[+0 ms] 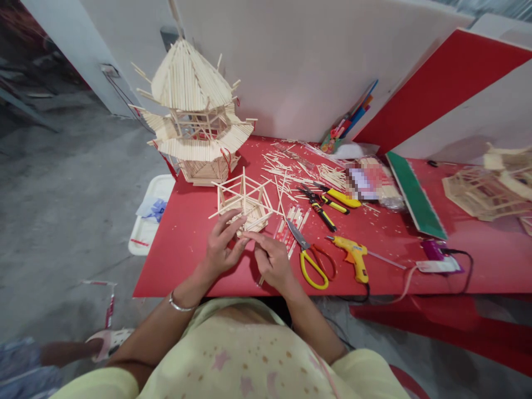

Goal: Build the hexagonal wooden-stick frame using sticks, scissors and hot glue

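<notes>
A small six-sided frame of thin wooden sticks (245, 195) stands on the red table in front of me, with spokes meeting at its top centre. My left hand (222, 246) is at its near left side, thumb and fingers closed around the front edge. At the same near edge is my right hand (272, 261), its index finger stretched to the left thumb and the other fingers curled. Whatever lies between the right fingertips is too small to make out. Just right of the frame are sticks in a clear red-printed wrapper (293, 224).
A tall stick pagoda (195, 116) stands behind left. To the right lie scissors (313, 266), pliers (322, 213), a yellow utility knife (343, 197), a yellow glue gun (353, 257), loose sticks (278, 166) and a green board (418, 197). A white tray (139, 241) sits beyond the table's left edge.
</notes>
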Available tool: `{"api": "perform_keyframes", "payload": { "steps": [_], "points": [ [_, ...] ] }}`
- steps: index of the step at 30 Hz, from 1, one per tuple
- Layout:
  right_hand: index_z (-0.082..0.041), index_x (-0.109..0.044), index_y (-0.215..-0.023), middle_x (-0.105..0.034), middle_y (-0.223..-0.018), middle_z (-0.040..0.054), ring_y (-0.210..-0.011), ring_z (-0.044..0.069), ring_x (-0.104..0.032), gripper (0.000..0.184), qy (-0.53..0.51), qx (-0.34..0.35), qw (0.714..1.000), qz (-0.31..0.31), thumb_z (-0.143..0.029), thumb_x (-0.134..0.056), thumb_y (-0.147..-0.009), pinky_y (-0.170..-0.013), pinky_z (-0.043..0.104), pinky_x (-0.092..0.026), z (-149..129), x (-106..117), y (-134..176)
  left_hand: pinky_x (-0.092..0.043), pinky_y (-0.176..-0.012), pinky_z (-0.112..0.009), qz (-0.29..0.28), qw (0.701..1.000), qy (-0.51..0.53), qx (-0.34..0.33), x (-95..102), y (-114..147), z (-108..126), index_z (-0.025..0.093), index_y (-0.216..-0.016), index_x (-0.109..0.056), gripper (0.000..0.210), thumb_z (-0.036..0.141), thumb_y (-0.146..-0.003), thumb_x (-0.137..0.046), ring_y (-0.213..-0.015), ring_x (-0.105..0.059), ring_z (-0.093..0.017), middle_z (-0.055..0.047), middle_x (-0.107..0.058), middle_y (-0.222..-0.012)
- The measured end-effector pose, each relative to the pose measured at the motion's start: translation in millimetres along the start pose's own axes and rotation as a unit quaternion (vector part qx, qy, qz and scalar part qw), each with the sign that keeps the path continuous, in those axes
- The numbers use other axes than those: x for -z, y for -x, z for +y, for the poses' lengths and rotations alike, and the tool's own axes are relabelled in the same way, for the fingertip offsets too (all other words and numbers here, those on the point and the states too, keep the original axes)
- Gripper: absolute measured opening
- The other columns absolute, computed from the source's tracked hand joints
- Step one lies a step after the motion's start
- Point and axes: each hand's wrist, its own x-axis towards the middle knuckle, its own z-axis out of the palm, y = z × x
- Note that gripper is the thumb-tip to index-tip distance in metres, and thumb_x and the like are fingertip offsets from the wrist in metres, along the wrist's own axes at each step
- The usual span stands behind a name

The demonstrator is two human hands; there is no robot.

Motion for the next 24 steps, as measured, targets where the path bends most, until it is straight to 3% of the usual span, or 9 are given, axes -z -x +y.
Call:
{"api": "perform_keyframes", "payload": {
  "steps": [24],
  "points": [
    [-0.032, -0.068, -0.138, -0.077, -0.129, -0.0004, -0.107, 0.015, -0.077, 0.053, 0.008, -0.008, 1.000, -0.001, -0.007, -0.047, -0.097, -0.096, 0.030, -0.062, -0.3, -0.6, 0.4, -0.060, -0.097, -0.044, -0.001, 1.000, 0.002, -0.002, -0.7, 0.9, -1.4, 0.024, -0.145, -0.059, 0.046, 0.029, -0.100, -0.062, -0.131, -0.061, -0.030, -0.018, -0.058, -0.145]
  ]
}}
